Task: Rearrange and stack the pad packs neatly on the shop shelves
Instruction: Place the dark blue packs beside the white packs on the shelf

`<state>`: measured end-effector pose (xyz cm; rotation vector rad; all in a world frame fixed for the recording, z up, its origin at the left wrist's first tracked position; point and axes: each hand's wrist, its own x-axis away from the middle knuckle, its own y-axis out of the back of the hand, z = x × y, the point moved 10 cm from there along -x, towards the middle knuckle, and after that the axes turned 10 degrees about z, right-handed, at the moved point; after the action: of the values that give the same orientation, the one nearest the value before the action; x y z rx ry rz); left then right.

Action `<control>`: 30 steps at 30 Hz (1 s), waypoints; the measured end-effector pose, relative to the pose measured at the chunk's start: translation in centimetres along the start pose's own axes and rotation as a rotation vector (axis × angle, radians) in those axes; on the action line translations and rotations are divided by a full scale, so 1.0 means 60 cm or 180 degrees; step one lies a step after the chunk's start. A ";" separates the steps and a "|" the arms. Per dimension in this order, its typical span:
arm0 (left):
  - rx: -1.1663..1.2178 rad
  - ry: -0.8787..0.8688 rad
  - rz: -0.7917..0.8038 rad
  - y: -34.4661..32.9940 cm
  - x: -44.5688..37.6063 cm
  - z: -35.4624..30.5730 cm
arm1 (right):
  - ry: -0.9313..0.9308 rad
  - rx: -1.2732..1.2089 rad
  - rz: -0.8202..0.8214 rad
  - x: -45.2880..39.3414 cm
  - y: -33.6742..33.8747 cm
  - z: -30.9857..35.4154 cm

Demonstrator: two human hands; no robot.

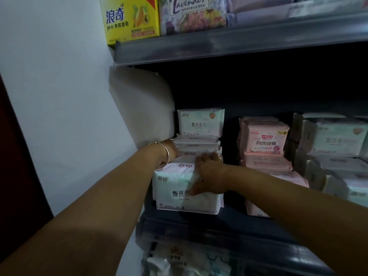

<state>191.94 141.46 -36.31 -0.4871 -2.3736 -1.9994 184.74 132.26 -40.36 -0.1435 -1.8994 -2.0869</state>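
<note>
A: Where is the white pad pack (177, 193)?

B: It stands at the front left of the middle shelf (229, 224), on the shelf floor, its printed face toward the camera. It is the front one of a row of like packs running back into the shelf.

A: And the hands?

B: The right hand (209, 176) is curled over the top right of that pack, fingers hooked over its upper edge and thumb down on the front face. The left hand (171, 150) reaches in behind the pack's left side, against the row; its fingers are hidden by the packs, so I cannot tell whether they grip anything. A bangle (166, 154) sits on that wrist.

A: What else lies around the pack?

B: Behind it, at the back of the row, one more white pack (201, 122) stands upright on top of the others. To the pack's right, across a dark gap, is a stack of pink packs (264, 142), and further right pale green ones (336, 140). Above it, on the upper shelf, a yellow soap box (129, 18) stands beside a lavender box (191, 14). Left of the pack is a white wall (59, 96). Below it, more packs (189, 259) lie on the lower shelf, too dim to read.
</note>
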 end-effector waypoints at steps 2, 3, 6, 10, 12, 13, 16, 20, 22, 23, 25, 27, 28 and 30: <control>0.0085 -0.0028 -0.0014 0.002 0.000 0.002 | 0.0120 -0.0013 0.0051 0.008 0.005 -0.001; 0.0096 -0.0027 -0.0043 0.001 -0.003 0.006 | 0.0166 -0.0028 0.0067 0.011 0.008 -0.002; 0.0457 0.0115 -0.0060 -0.007 -0.010 0.015 | 0.0085 0.0046 0.0051 0.005 0.010 -0.011; 0.0648 -0.0039 -0.0098 -0.015 -0.021 0.006 | -0.0042 0.0116 0.0119 -0.011 -0.001 -0.010; 0.0720 -0.0095 -0.0105 -0.012 -0.019 0.007 | -0.0047 0.0211 0.0147 -0.003 0.007 -0.007; 0.0694 -0.0057 -0.0100 -0.010 -0.020 0.009 | -0.0037 0.0247 0.0176 0.001 0.012 -0.008; 0.0417 0.0182 -0.0023 -0.002 -0.039 0.020 | 0.0189 0.0007 0.0389 0.013 0.029 -0.007; 0.0452 0.0200 -0.0142 0.021 -0.076 0.023 | 0.0162 -0.0471 0.0028 -0.024 0.075 -0.045; 0.0630 0.0137 -0.0150 0.023 -0.097 0.024 | -0.0194 -0.0405 -0.0159 -0.061 0.084 -0.086; 0.0701 0.0106 -0.0131 0.022 -0.109 0.023 | -0.0285 -0.0480 -0.0253 -0.081 0.085 -0.103; 0.0780 0.0055 -0.0058 0.015 -0.127 0.021 | -0.0249 -0.0622 -0.0325 -0.111 0.083 -0.114; 0.0742 -0.0004 0.0006 0.010 -0.144 0.015 | -0.0062 -0.0687 -0.0347 -0.135 0.079 -0.106; 0.0651 -0.0017 0.0024 0.009 -0.152 0.013 | -0.0044 -0.0730 -0.0315 -0.143 0.077 -0.105; 0.0481 0.0014 0.0021 0.013 -0.163 0.013 | -0.0038 -0.0812 -0.0261 -0.152 0.078 -0.105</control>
<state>201.56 140.02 -37.63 -0.4842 -2.4916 -1.7980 195.58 127.23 -39.19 -0.1376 -1.6641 -2.3825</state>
